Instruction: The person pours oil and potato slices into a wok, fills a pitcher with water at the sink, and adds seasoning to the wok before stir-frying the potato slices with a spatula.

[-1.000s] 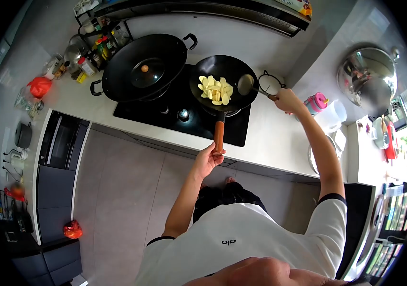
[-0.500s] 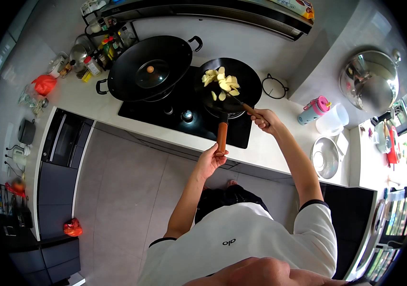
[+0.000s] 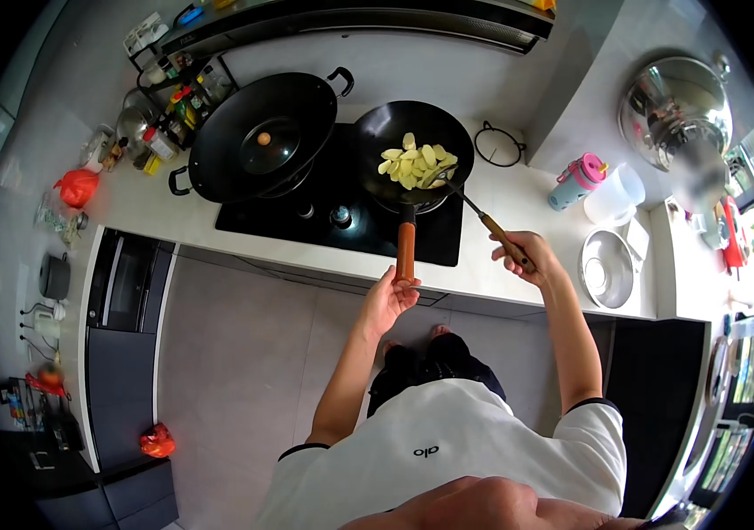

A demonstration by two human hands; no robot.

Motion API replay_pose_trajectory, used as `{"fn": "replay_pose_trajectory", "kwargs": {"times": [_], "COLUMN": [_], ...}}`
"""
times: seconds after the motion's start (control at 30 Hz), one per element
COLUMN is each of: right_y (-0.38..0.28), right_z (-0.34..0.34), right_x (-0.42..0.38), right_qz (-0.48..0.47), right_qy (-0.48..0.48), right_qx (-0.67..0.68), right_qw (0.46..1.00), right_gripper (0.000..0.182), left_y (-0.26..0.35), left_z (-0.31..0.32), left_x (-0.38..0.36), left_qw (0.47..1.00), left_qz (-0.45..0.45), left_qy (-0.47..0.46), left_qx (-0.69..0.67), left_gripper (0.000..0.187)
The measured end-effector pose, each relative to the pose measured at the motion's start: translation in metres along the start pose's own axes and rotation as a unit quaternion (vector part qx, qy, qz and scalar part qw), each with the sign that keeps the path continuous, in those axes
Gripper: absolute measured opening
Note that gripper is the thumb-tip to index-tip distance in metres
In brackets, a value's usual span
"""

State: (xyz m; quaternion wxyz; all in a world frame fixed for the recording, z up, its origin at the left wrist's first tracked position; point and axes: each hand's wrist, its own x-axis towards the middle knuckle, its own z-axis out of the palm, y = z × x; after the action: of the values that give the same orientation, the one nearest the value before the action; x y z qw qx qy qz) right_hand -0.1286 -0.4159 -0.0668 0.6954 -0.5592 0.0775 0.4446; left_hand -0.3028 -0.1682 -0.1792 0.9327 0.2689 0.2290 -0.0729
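My left hand [image 3: 387, 303] is closed on the end of the orange-brown handle of a black frying wok [image 3: 386, 119], which sits over the right burner. Pale yellow slices [image 3: 412, 164], looking like potato, lie in a loose heap in its lower right part. My right hand [image 3: 529, 257] grips the wooden handle of a spatula [image 3: 472, 206]. The spatula's metal head rests at the right edge of the slices, partly hidden among them.
On the left burner stands a large two-eared black wok [image 3: 306, 97] with a knobbed lid inside. To the right are a pan ring [image 3: 500, 144], a pink-lidded cup [image 3: 576, 181], a translucent jug [image 3: 615, 194] and a steel bowl [image 3: 607, 268]. A range hood [image 3: 359, 22] overhangs the back.
My right hand has drawn back, lower and rightward, with the spatula. The slices, spread higher in the wok before, now sit lower and closer together. My left hand stays on the handle.
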Motion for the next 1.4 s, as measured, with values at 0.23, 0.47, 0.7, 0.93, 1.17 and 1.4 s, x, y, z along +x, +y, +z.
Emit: {"fn": "replay_pose_trajectory", "kwargs": {"times": [0.23, 0.47, 0.7, 0.93, 1.17, 1.4], "right_y": [0.022, 0.005, 0.03, 0.049, 0.016, 0.044], "right_z": [0.016, 0.008, -0.024, -0.094, -0.26, -0.414], "right_x": [0.076, -0.004, 0.089, 0.063, -0.024, -0.077], "right_qz": [-0.044, -0.027, 0.014, -0.017, -0.272, -0.322], "right_qy": [-0.041, -0.018, -0.062, -0.122, 0.199, 0.501], "right_qx": [0.116, 0.011, 0.046, 0.045, 0.01, -0.047], "right_qw": [0.991, 0.999, 0.997, 0.991, 0.941, 0.802], "right_gripper": [0.026, 0.026, 0.027, 0.054, 0.035, 0.033], "left_y": [-0.004, -0.015, -0.077, -0.162, -0.258, -0.318], "left_z": [-0.003, 0.0, -0.007, 0.077, 0.252, 0.413], "left_x": [-0.004, -0.006, 0.035, 0.089, 0.191, 0.34], "left_qw": [0.998, 0.998, 0.989, 0.989, 0.953, 0.824], "left_qz": [-0.003, 0.025, 0.003, -0.051, -0.024, 0.117], "left_qy": [0.009, 0.062, 0.148, 0.131, -0.103, -0.156], "left_qx": [0.058, 0.001, -0.023, 0.047, 0.283, 0.533], "left_gripper": [0.041, 0.038, 0.035, 0.027, 0.026, 0.044]}}
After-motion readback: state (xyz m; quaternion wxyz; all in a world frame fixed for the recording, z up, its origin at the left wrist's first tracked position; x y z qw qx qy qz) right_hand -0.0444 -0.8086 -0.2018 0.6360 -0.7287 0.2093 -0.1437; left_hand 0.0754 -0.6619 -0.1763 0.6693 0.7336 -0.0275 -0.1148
